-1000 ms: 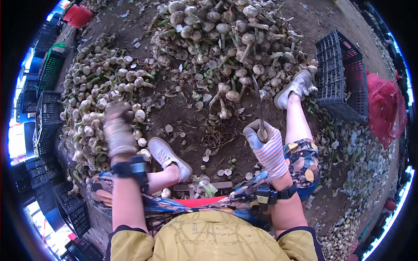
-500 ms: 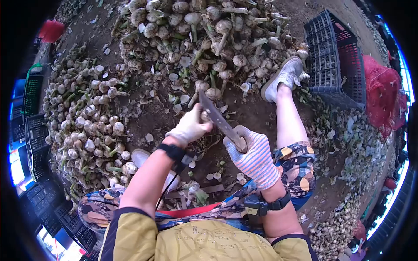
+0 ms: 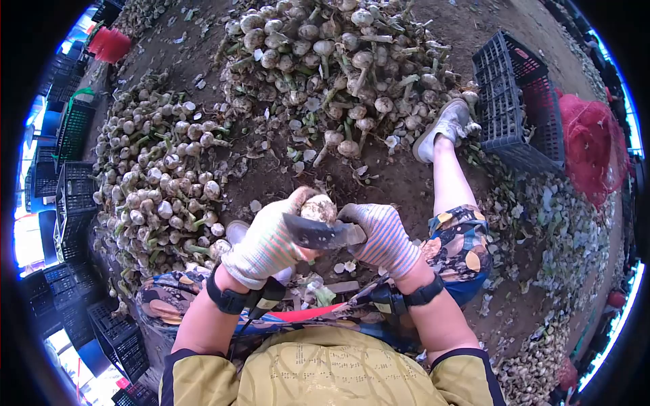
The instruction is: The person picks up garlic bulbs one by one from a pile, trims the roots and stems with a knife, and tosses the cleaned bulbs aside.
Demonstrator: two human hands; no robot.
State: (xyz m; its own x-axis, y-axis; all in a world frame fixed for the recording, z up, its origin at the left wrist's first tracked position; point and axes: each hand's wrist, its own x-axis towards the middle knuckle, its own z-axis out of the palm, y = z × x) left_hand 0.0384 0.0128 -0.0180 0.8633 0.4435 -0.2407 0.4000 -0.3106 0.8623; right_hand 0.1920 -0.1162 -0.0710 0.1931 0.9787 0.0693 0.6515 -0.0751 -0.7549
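In front of my lap, my left hand [image 3: 265, 240], in a pale knitted glove, is closed round a garlic bulb [image 3: 318, 208]. My right hand [image 3: 384, 235], in a striped glove, grips the handle of a broad dark knife [image 3: 315, 233]. The blade points left, crossing just below the bulb and over the left glove's fingers. Ahead of both hands lies a big pile of garlic with stalks [image 3: 325, 61]. A second heap of garlic bulbs [image 3: 156, 189] spreads over the ground to my left.
A black plastic crate [image 3: 504, 101] stands at right, beside a red mesh bag [image 3: 592, 145]. My shoe [image 3: 447, 128] rests between crate and pile. More crates [image 3: 74, 203] line the left edge. Dry skins and leaf scraps [image 3: 555, 230] litter the dirt floor [image 3: 406, 183].
My left hand has drawn back from beside the pile with a garlic bulb. The knife has swung from pointing up-left to lying nearly level by the bulb. The view has shifted slightly.
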